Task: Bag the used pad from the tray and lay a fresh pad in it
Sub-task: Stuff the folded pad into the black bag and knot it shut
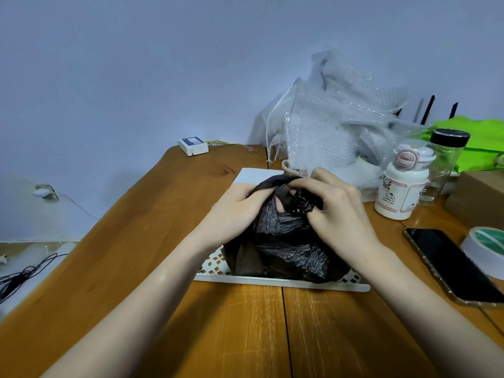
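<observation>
Bare table [240, 331] open near tray [272, 282]; bottle [401, 184], phone [452, 264], tape roll [485, 248] crowd right side

crinkly glossy black plastic bag [289, 241] under both hands, white perforated plastic tray [272, 282] beneath, scratched varnished wood bench [245, 323], bubble wrap [327, 126] beyond.

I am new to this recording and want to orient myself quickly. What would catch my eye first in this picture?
First, the crumpled black plastic bag at the centre, sitting in a white perforated tray on the wooden table. The left hand and the right hand both grip the bag's gathered top. Behind it rises a heap of bubble wrap, and a dark phone lies at the right.
</observation>
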A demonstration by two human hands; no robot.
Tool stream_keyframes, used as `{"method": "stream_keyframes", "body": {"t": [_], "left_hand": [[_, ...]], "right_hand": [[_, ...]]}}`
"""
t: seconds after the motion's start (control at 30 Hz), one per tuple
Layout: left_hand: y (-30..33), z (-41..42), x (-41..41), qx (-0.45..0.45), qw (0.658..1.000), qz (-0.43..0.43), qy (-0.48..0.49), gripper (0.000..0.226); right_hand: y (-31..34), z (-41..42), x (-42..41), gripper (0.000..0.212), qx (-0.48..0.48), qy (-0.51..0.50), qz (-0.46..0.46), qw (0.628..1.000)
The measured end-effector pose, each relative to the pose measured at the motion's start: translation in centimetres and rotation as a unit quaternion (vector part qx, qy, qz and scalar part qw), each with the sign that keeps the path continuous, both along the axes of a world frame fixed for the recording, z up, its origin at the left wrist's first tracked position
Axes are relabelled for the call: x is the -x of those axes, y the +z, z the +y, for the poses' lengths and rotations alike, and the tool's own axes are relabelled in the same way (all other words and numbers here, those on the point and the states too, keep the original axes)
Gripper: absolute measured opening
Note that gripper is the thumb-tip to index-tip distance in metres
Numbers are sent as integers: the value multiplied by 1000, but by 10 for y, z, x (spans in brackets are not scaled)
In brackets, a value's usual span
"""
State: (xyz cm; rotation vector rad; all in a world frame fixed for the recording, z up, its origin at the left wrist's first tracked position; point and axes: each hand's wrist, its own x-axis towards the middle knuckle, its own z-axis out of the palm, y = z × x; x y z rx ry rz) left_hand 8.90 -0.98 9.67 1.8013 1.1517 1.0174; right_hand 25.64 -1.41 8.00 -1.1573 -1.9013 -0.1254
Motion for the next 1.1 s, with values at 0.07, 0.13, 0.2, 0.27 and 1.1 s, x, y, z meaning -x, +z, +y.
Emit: {"method": "stream_keyframes", "body": {"t": [0.07,0.13,0.2,0.27,1.1], "left_hand": [[0,-4,1,14,999,-27,-21,39],[2,-6,2,38,997,-50,-55,40],[5,-10,-1,68,993,-37,-91,46],[6,-11,-4,128,981,-85,-115,64],[6,7,-3,25,963,-270,-13,11]], "right_hand": [[0,1,0,40,-19,-24,15,999],[1,1,1,35,-42,-32,38,998],[2,-1,4,31,-51,-22,75,996],[4,-4,6,33,-54,-14,93,994],[9,-5,15,17,135,191,302,924]]}}
